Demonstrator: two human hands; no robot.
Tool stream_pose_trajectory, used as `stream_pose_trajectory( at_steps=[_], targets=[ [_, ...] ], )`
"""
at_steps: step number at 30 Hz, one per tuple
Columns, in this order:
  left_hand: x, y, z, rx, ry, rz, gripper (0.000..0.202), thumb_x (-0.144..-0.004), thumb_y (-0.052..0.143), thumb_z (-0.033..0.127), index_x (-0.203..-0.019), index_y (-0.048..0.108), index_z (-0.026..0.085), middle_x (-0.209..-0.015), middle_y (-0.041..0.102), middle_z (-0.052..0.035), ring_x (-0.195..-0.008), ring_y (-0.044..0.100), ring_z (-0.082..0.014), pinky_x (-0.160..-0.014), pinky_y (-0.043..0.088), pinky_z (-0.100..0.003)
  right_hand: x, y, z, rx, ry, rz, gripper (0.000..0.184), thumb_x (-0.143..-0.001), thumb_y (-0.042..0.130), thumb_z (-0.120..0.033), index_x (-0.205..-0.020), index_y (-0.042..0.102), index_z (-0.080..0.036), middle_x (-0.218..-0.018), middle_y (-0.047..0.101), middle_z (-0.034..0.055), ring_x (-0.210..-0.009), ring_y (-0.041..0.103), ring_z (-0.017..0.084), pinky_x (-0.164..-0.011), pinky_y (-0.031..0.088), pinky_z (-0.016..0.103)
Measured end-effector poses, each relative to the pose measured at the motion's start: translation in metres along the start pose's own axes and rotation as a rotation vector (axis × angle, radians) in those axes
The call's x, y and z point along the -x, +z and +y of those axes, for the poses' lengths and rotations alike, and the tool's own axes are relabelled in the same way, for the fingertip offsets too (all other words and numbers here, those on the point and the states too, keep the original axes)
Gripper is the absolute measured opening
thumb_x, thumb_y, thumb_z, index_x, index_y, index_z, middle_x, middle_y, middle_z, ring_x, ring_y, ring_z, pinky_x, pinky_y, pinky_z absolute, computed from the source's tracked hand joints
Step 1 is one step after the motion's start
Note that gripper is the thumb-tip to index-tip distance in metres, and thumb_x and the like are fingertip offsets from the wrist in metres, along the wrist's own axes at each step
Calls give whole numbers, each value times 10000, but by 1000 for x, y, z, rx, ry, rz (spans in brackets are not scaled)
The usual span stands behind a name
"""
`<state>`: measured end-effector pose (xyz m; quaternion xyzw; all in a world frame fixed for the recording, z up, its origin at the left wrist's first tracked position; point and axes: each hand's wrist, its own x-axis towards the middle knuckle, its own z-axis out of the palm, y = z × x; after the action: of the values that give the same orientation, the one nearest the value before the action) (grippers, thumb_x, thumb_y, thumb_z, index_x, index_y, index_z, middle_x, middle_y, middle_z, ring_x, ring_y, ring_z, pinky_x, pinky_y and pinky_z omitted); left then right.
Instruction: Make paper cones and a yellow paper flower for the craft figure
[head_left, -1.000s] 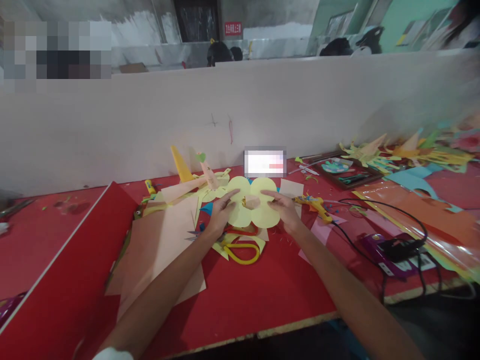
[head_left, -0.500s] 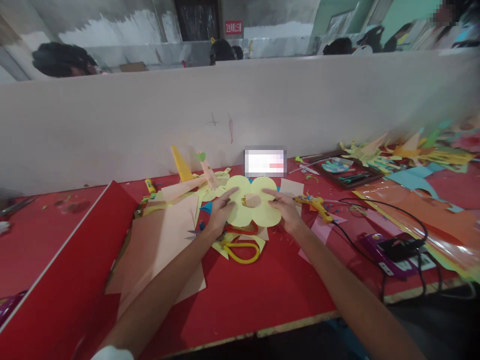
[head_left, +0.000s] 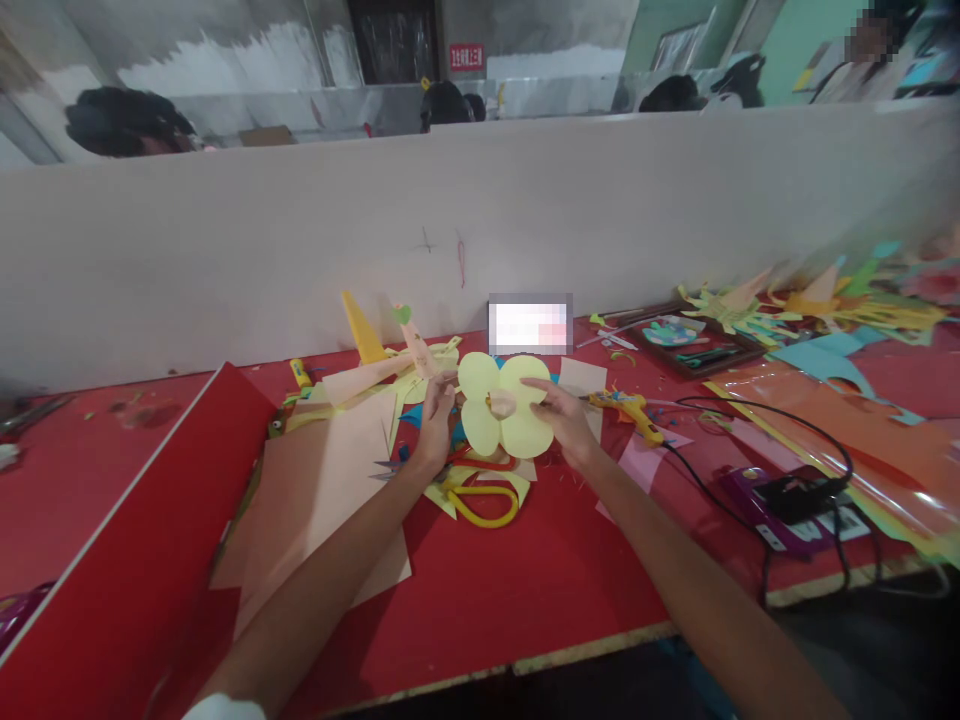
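Observation:
A pale yellow four-petal paper flower [head_left: 525,432] is held up over the table, a pinkish piece at its centre. My right hand [head_left: 568,420] grips its right petals, fingers in front of the paper. My left hand [head_left: 436,420] is closed at the flower's left edge, fingers pointing up; its exact contact is partly hidden. Below the flower lie scissors with a yellow and a red handle loop [head_left: 484,507], blades toward the left, on yellow paper scraps. A yellow glue gun [head_left: 637,415] rests just right of my right hand.
Pink paper sheets [head_left: 322,500] and a red board [head_left: 142,510] lie to the left. A phone-like screen [head_left: 530,326] leans on the white partition [head_left: 300,230]. Right are a dark tray [head_left: 701,362], orange plastic-wrapped sheets [head_left: 840,420] and a purple box [head_left: 780,520] with black cables. People sit beyond.
My left hand has shifted slightly left, its fingers turning from lying across the petals to upright at the edge. The flower has turned a little; my right hand stays on it.

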<state>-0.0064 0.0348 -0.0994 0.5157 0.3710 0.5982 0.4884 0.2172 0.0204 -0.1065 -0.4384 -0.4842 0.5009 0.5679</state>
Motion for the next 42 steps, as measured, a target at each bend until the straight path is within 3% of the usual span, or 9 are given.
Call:
stream_pose_trajectory(
  at_steps=[4,10,14,18,25,28,32,36,42],
  targets=[
    [2,1,1,72,-80,-137,378,-908,698,582,-1027,661,226,-933,681,-39,-814,656,-159,-737,541,-273,1,4,3,62,-43,0,424,-809,787,-455,-1199,769,-291,-1024,781,25,-911,689,242,-805,561,366],
    [7,7,7,-122,39,-445,345,-931,710,503,-1121,760,219,-1357,652,-146,-1133,660,-248,-897,548,-346,4,14,6,-137,-36,-124,535,-858,730,-660,-1221,736,-266,-1253,764,73,-1125,701,294,-914,584,398],
    [5,5,2,-259,137,-300,265,-936,714,438,-1082,725,218,-1179,684,-108,-1062,641,-220,-884,519,-328,4,15,3,-110,-58,-122,544,-762,864,-526,-1215,713,-265,-1241,766,82,-1112,704,301,-937,570,424],
    [2,4,-6,-177,107,-114,337,-912,737,468,-1108,619,220,-1029,643,-48,-908,618,-165,-799,502,-277,3,13,3,-68,-54,-71,526,-738,876,-458,-1199,708,-267,-1195,778,82,-1091,710,300,-958,564,450],
    [6,8,-7,-155,-7,-319,665,-887,778,450,-1448,483,250,-1124,679,-79,-941,654,-178,-839,518,-297,5,15,3,-52,-73,-107,511,-746,877,-442,-1198,716,-267,-1214,778,75,-1094,716,297,-932,580,428],
    [7,7,-2,-337,109,-343,473,-931,718,426,-1349,582,253,-1251,639,-102,-1079,641,-216,-911,524,-334,6,16,7,-87,-81,-121,456,-836,780,-553,-1178,738,-254,-1202,782,77,-1096,713,293,-913,589,410],
    [4,5,1,-529,269,-329,202,-997,600,402,-997,675,214,-1235,612,-107,-1229,579,-250,-1059,471,-389,5,18,12,-191,-106,-160,393,-929,624,-556,-1148,768,-263,-1167,791,58,-1113,710,286,-928,585,404],
    [3,5,0,-552,279,-342,208,-993,595,397,-918,613,204,-1084,617,-82,-1064,602,-225,-980,487,-375,6,18,10,-11,-187,-178,291,-881,704,-393,-1132,777,-265,-1126,795,37,-1061,720,265,-933,568,386],
    [6,5,-4,-462,135,-297,196,-946,656,356,-1016,536,218,-961,600,-24,-838,595,-166,-764,497,-292,10,21,10,89,-270,-187,315,-916,684,-386,-1190,732,-238,-1169,772,77,-1023,720,256,-909,588,389]
  ],
)
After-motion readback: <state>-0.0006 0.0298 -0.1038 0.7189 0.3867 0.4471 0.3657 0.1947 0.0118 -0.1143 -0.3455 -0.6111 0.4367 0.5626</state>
